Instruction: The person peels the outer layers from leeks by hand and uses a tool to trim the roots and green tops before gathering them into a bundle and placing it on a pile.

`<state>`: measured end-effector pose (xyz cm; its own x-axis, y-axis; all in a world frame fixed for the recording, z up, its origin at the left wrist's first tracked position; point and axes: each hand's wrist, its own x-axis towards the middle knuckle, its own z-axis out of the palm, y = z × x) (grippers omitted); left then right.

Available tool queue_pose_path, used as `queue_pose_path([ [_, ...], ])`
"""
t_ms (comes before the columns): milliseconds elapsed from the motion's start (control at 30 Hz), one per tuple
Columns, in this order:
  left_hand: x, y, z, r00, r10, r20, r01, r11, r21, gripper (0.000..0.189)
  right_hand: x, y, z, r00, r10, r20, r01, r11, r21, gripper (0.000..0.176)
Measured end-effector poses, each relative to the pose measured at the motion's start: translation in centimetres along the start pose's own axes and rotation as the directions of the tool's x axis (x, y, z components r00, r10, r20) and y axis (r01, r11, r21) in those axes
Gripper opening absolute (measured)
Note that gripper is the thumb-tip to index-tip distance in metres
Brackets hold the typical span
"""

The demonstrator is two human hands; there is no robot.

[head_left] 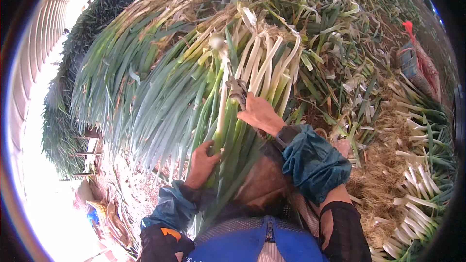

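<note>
My left hand is closed around the green part of a long green onion, just in front of my lap. Its white stalk points away from me. A pale, blurred round patch covers its far end. In my right hand is a metal air blow gun, its nozzle lying along the upper part of that white stalk. My fingers wrap around its handle, partly hiding it. Right beyond the tool lie several peeled white green onions, their tips toward me.
A large heap of unpeeled green onions spreads on the left. Stripped leaves cover the ground ahead. On the right are trimmed roots, rows of white-stalked onions and a red-and-blue bag. A ribbed wall stands far left.
</note>
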<state>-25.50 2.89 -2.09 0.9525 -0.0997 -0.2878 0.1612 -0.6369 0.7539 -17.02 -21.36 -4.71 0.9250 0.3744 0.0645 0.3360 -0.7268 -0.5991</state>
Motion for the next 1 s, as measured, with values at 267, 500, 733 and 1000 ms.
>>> queue_pose_path([
  [267, -2.5, 4.9, -1.9, 0.997, 0.046, -0.055, -0.048, 0.998, -0.031, 0.05, -0.9, -1.3, -3.5, 0.954, 0.286, -0.087, -0.259, 0.936, 0.238, 0.052],
  [500, 10.9, 6.1, 2.3, 0.95, 0.278, -0.14, -0.26, 0.957, 0.131, 0.046, -3.0, -1.9, -7.5, 0.835, 0.515, -0.193, -0.473, 0.852, 0.225, 0.055],
  [733, 16.9, 6.1, 3.9, 0.863, 0.399, 0.308, -0.503, 0.63, 0.592, 0.022, -2.9, -1.3, -4.2, 0.865, 0.497, 0.068, -0.496, 0.826, 0.268, 0.048],
  [1000, 26.6, 2.1, 3.1, 0.86, 0.447, -0.247, -0.164, 0.7, 0.695, 0.019, -2.8, -2.4, -5.0, 0.881, 0.454, 0.135, -0.471, 0.812, 0.345, 0.044],
])
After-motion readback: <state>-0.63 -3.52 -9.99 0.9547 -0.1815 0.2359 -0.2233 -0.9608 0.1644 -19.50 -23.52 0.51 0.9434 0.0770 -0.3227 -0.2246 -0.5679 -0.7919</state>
